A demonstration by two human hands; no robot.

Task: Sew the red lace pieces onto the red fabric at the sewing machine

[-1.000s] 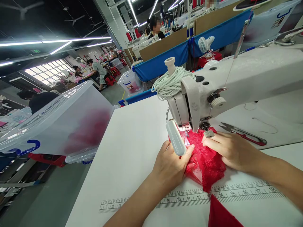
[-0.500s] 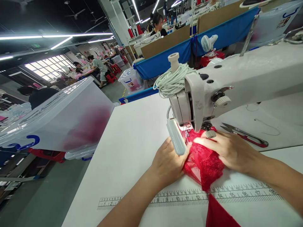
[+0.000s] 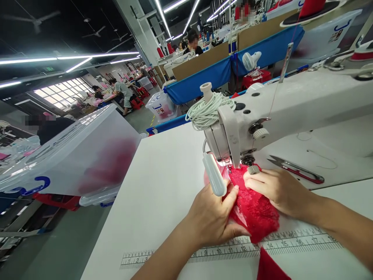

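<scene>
A piece of red lace fabric (image 3: 258, 212) lies under the needle area of a white sewing machine (image 3: 300, 103), its sheer part towards the left. My left hand (image 3: 214, 214) holds the fabric's left side, with the fingertips partly behind a small grey-white lamp (image 3: 215, 177). At the upper right edge of the lace, my right hand (image 3: 281, 190) grips the cloth with bent fingers, close to the presser foot. A dark red pointed piece of fabric (image 3: 271, 266) shows at the bottom edge of the view.
Thread snips (image 3: 297, 170) lie right of the machine head. A printed ruler scale (image 3: 215, 252) crosses the white table (image 3: 166, 175) near me. Coiled pale cord (image 3: 208, 111) sits on the machine head. A large translucent bin (image 3: 75, 155) stands left; people work in the background.
My left hand has shifted on the fabric, its thumb now spread lower. My right fingers have bent more and drawn in. More sheer red cloth shows behind the lamp. The view has tilted slightly.
</scene>
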